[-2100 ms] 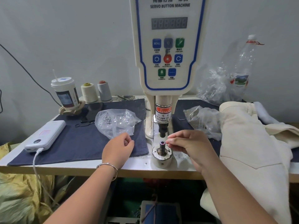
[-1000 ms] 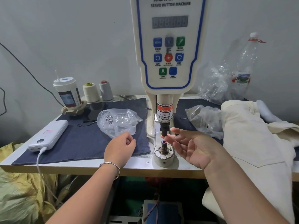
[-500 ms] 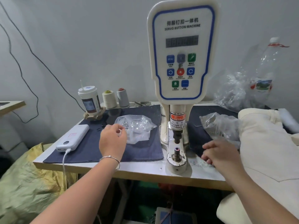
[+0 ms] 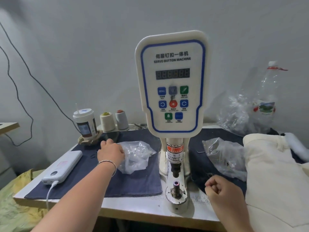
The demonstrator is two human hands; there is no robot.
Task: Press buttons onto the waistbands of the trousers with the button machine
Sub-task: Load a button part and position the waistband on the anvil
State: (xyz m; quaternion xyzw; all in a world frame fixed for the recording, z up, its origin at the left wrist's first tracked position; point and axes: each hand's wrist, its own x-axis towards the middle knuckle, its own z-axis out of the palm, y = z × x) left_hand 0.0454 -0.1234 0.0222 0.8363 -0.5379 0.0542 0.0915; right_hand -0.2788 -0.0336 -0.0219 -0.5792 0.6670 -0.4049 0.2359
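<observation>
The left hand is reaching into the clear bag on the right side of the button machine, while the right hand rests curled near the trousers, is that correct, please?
Not quite. In the head view the left hand is at the clear bag on the left side of the button machine, not the right. The right hand does rest curled near the trousers.

A small garment workshop: a servo button machine [image 4: 172, 84], thread cones [image 4: 107, 121] and cream trousers [image 4: 274, 173] crowd the worktable [image 4: 133, 210].

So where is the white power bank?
The white power bank lies on the table's left side, on the dark cloth, left of the left hand.
</observation>
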